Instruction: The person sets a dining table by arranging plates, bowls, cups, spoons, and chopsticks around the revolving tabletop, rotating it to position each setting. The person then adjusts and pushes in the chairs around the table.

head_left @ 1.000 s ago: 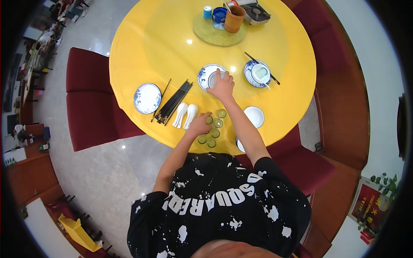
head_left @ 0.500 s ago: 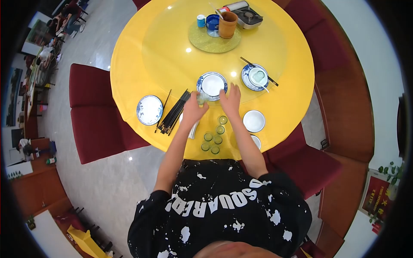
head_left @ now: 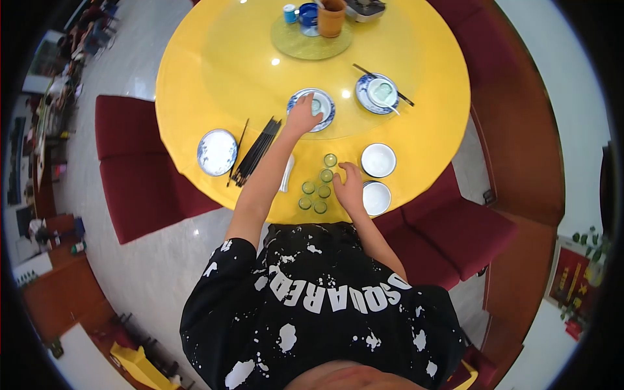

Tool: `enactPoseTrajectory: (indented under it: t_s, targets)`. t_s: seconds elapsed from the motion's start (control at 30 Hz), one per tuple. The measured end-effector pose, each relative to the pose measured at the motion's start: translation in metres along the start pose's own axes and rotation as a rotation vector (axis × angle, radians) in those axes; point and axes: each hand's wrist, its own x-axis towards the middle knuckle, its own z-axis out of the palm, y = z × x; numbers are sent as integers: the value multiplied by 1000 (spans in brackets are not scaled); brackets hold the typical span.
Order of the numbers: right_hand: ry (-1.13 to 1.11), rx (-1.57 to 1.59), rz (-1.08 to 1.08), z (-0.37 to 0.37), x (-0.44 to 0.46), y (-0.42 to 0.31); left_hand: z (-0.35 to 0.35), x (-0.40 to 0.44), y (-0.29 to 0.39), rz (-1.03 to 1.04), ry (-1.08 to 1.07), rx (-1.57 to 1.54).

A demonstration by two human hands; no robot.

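Observation:
My left hand [head_left: 302,116] reaches over a bowl [head_left: 323,112] on a blue-patterned plate [head_left: 331,121], its fingers closed around a small glass cup [head_left: 316,106] inside the bowl. Several more glass cups [head_left: 324,192] stand near the front of the table. Just to their right, my right hand [head_left: 349,188] has its fingers apart and holds nothing. Black chopsticks [head_left: 258,151] lie left of my left forearm. A white spoon [head_left: 286,174] shows partly beside that forearm. Two stacks of white bowls [head_left: 379,160] are at the right.
Another setting [head_left: 376,93] with chopsticks across it is at the back right. Patterned plates [head_left: 217,153] lie at the left. A brown cup [head_left: 331,18] and blue containers stand on the glass turntable. Red chairs [head_left: 140,169] flank the yellow table [head_left: 188,84]. People are far left.
My left hand has gone from the glass cups to the bowl with one cup. My right hand has left the bowl and come back beside the remaining cups. The view has shifted slightly.

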Motion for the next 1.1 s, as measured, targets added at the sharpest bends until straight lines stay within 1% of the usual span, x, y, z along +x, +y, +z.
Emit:
enactPoseTrajectory:
  t_s: [0.03,0.07,0.1,0.13,0.17,0.23,0.3,0.33,0.4,0.43,0.5,0.53,0.57,0.67,0.7,0.77,0.87,0.93,1.0,1.1]
  targets:
    - [-18,5,-12,1,2,-4,-18,-8,11,3,54,-35]
    - [-36,11,-24,5,5,-10,-32,-23,13,-51,117,-94]
    - [-31,8,-85,8,9,-19,-43,-38,12,-101,182,-153]
    - [-97,53,-63,17,11,-24,-50,-55,9,-148,247,-215]
    - [-161,93,-39,28,12,-30,-54,-81,0,-241,293,-216]
    - [-313,182,-7,61,17,-36,-60,-148,-28,-409,269,-193]
    - [-383,-78,-4,111,21,-36,-62,-214,-50,-539,253,-90]
    - [-403,-158,25,128,22,-35,-63,-246,-57,-587,245,-21]
    - [-433,-269,110,157,27,-37,-63,-290,-62,-620,154,26]
    - [-437,-301,168,170,29,-37,-63,-305,-62,-638,76,11]
    - [-472,-263,288,188,37,-31,-62,-322,-60,-675,19,-18]
    - [-479,-244,352,195,41,-26,-61,-322,-58,-690,37,-32]
    - [-495,-257,282,198,42,-21,-59,-319,-57,-699,52,-49]
    - [-542,-239,392,181,51,-32,-58,-304,-58,-758,42,-111]
    - [-519,-141,453,167,53,-43,-55,-302,-59,-758,76,-114]
    - [-463,59,564,130,58,-68,-65,-297,-55,-787,54,-167]
    - [-226,190,532,81,69,-62,-70,-296,-60,-775,51,-199]
    - [-110,191,486,51,91,-47,-70,-295,-64,-756,47,-197]
    - [-91,214,437,36,122,-37,-71,-293,-67,-741,31,-182]
    - [-190,235,361,35,168,-17,-74,-285,-65,-728,-2,-127]
